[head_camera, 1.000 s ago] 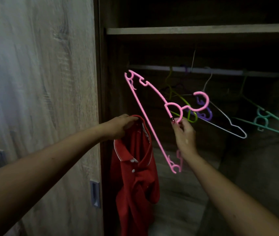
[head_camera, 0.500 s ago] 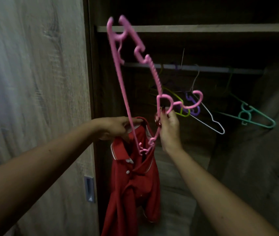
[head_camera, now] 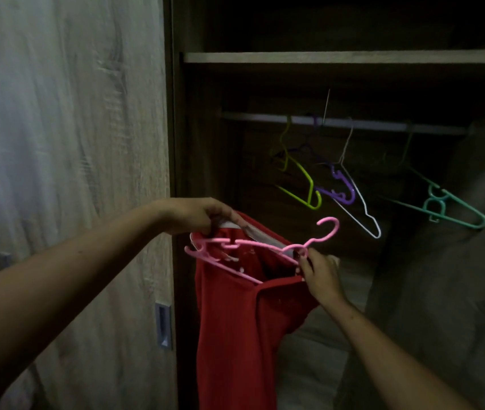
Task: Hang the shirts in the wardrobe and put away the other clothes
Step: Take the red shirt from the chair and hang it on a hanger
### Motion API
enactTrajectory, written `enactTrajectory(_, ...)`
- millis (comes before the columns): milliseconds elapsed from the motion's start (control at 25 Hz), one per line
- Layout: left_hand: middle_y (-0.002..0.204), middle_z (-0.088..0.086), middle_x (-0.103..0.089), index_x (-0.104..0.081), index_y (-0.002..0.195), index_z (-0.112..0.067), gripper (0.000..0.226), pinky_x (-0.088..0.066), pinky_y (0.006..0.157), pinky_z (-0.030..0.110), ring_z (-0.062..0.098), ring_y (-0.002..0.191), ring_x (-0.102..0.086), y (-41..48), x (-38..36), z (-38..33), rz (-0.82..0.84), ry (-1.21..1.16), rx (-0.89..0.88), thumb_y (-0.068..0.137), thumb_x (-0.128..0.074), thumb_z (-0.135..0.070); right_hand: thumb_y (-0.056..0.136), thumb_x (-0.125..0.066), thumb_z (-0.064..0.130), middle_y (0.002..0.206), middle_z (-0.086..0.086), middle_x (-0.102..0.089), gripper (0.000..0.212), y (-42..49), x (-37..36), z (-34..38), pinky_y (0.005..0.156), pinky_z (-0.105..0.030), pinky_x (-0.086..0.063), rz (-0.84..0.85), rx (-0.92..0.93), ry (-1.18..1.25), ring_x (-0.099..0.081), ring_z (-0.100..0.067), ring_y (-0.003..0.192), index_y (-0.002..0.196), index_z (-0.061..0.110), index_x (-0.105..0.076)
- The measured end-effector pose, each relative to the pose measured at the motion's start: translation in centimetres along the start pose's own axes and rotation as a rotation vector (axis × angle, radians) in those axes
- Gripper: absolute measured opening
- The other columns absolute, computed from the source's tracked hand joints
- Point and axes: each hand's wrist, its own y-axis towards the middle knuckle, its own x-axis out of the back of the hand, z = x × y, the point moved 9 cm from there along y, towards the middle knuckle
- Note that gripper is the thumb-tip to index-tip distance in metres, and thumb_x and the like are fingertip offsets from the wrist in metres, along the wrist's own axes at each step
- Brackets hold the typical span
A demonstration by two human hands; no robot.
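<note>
A red polo shirt (head_camera: 235, 321) with a white-trimmed collar hangs in front of the open wardrobe. My left hand (head_camera: 196, 216) pinches its collar at the top left. My right hand (head_camera: 319, 273) grips the neck of a pink plastic hanger (head_camera: 250, 247), and appears to hold the shirt's other collar edge too. The hanger lies nearly level across the collar opening, hook pointing up and right. Its left end sits at the collar near my left hand.
The wardrobe rail (head_camera: 344, 124) carries a yellow-green hanger (head_camera: 303, 184), a purple one (head_camera: 340, 187), a white wire one (head_camera: 359, 202) and a teal one (head_camera: 442, 207). A shelf (head_camera: 347, 57) runs above. The sliding door (head_camera: 66, 173) with its recessed handle (head_camera: 163, 325) stands left.
The pink hanger swung down from nearly upright to level across the shirt's collar. My right hand dropped with it, and the collar is now spread wider between both hands.
</note>
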Motion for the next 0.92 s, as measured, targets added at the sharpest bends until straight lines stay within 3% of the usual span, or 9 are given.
enactTrajectory(80,0.120,0.011,-0.064,-0.057,0.126,-0.017,0.065,-0.057,0.084,0.042,0.028,0.107,-0.066,0.0,-0.5,-0.3,0.005,0.128,-0.004,0.077,-0.043,0.023,0.088,-0.047,0.018,0.066,-0.006,-0.072,0.022,-0.2,1.0,-0.7,0.067,-0.040,-0.053,-0.051,-0.058,0.160,-0.068,-0.021,0.062,0.091,0.009,-0.066)
enactTrajectory(200,0.118,0.020,-0.062,-0.054,0.124,-0.011,0.057,-0.051,0.091,0.049,0.038,0.111,-0.058,-0.2,-0.2,0.5,-0.046,0.277,0.025,0.076,-0.048,0.019,0.092,-0.051,0.007,0.067,-0.006,-0.069,0.014,0.0,1.9,-1.4,0.059,-0.027,-0.055,-0.026,-0.115,0.216,-0.068,-0.013,0.060,0.093,0.007,-0.064)
enactTrajectory(360,0.118,0.007,-0.060,-0.047,0.132,-0.020,0.066,-0.053,0.094,0.043,0.025,0.110,-0.059,-0.4,-1.1,0.7,0.006,0.288,0.046,0.077,-0.050,0.016,0.090,-0.052,0.015,0.071,-0.006,-0.072,0.013,-0.2,2.2,-0.8,0.077,-0.039,-0.045,-0.033,0.007,-0.115,-0.066,-0.030,0.073,0.092,0.011,-0.064)
enactTrajectory(520,0.118,0.009,-0.059,-0.054,0.119,-0.024,0.057,-0.054,0.089,0.037,0.024,0.108,-0.060,-0.2,-1.6,1.3,0.010,0.278,0.056,0.078,-0.050,0.015,0.084,-0.062,0.006,0.068,-0.011,-0.069,0.004,-0.7,3.4,-0.3,0.070,-0.036,-0.038,-0.123,0.034,-0.281,-0.062,-0.033,0.063,0.082,0.007,-0.065)
enactTrajectory(640,0.132,0.001,-0.049,-0.056,0.125,-0.028,0.061,-0.054,0.094,0.039,0.023,0.116,-0.056,-0.2,-1.8,2.0,0.018,0.244,0.094,0.081,-0.050,0.014,0.077,-0.070,0.003,0.056,-0.006,-0.066,0.014,-0.9,2.2,0.0,0.065,-0.034,-0.034,-0.063,0.135,-0.449,-0.058,-0.028,0.048,0.069,0.012,-0.064)
enactTrajectory(800,0.133,-0.001,-0.046,-0.053,0.130,-0.029,0.061,-0.056,0.089,0.036,0.019,0.113,-0.057,-0.3,-1.8,1.9,-0.017,0.128,0.108,0.084,-0.048,0.011,0.083,-0.046,0.020,0.049,-0.004,-0.064,0.020,-0.4,1.4,1.7,0.064,-0.036,-0.020,-0.021,0.174,-0.556,-0.059,-0.023,0.044,0.072,0.018,-0.062)
enactTrajectory(840,0.131,-0.001,-0.048,-0.053,0.130,-0.028,0.060,-0.057,0.089,0.035,0.017,0.112,-0.058,-0.3,-1.9,1.8,-0.032,0.075,0.093,0.084,-0.049,0.010,0.082,-0.048,0.020,0.050,-0.004,-0.064,0.017,-0.2,1.8,3.1,0.064,-0.035,-0.020,-0.056,0.197,-0.541,-0.060,-0.022,0.044,0.074,0.018,-0.063)
enactTrajectory(920,0.124,-0.004,-0.053,-0.053,0.130,-0.027,0.059,-0.057,0.086,0.028,0.012,0.108,-0.059,-0.2,-2.8,1.3,-0.040,0.027,0.049,0.084,-0.050,0.011,0.083,-0.056,0.014,0.068,-0.006,-0.071,0.010,0.1,1.3,6.0,0.071,-0.035,-0.024,0.038,0.257,-0.513,-0.065,-0.025,0.061,0.085,0.017,-0.065)
